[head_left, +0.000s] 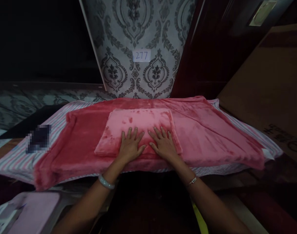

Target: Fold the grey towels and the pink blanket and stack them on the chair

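A pink plush blanket [138,118], folded into a rectangular pad, lies on a larger spread-out pink blanket [206,130]. My left hand [130,144] rests flat on the left front part of the folded blanket, fingers spread and pointing away from me. On its right front part lies my right hand [164,143], palm down with the fingers apart. The two thumbs point towards each other with a small gap between them. Neither hand grips anything. The palms hide some of the folded blanket's front part.
Beneath the pink blanket is a striped cloth [19,159], with a pixelated dark object [38,139] on its left. A large cardboard box [270,87] stands at the right. Behind are a patterned wall [136,76] with a paper marked 277 [142,55] and a dark screen [41,42].
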A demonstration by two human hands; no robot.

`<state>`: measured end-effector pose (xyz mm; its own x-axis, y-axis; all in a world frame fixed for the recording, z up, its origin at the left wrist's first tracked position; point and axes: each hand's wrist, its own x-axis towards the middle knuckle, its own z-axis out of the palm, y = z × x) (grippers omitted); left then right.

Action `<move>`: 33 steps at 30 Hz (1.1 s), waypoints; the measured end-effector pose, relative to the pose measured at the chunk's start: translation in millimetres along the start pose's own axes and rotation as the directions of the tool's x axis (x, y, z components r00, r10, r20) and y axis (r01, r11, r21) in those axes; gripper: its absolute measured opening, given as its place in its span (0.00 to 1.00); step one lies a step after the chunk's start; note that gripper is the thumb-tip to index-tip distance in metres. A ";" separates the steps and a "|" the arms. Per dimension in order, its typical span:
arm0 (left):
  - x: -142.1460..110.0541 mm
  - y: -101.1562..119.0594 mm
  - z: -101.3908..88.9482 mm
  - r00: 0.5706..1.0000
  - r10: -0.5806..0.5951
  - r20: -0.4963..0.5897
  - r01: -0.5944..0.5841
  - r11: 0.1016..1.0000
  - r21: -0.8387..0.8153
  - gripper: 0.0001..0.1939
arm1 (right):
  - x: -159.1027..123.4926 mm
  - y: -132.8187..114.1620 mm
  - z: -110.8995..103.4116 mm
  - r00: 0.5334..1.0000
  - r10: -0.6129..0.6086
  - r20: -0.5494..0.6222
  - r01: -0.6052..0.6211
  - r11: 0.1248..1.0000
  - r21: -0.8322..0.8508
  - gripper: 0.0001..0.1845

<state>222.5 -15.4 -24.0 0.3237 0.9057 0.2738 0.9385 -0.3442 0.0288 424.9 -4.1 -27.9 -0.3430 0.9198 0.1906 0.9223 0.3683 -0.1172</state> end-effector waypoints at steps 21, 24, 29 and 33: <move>-28.9 -66.7 -26.0 0.989 -0.138 -0.043 0.142 0.985 0.098 0.30 | -31.4 17.7 -9.1 0.985 0.168 -0.031 -0.167 0.986 0.007 0.31; -44.6 -85.7 -12.9 0.976 -0.184 -0.115 0.191 0.980 0.053 0.30 | -42.5 23.5 7.4 0.979 0.160 -0.130 -0.157 0.987 0.036 0.31; -51.6 -85.7 3.0 0.973 -0.198 -0.121 0.203 0.979 0.028 0.30 | -45.8 25.2 24.7 0.964 0.135 -0.230 -0.125 0.990 0.058 0.30; -53.9 -91.3 1.0 0.980 -0.175 -0.097 0.177 0.984 0.006 0.31 | -50.9 34.6 25.6 0.964 0.069 -0.257 -0.048 0.995 0.089 0.32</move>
<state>119.5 -32.5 -42.3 0.1409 0.9238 0.3560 0.9816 -0.1772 0.0714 469.7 -34.8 -66.7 -0.2212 0.8772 0.4261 0.9182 0.3345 -0.2121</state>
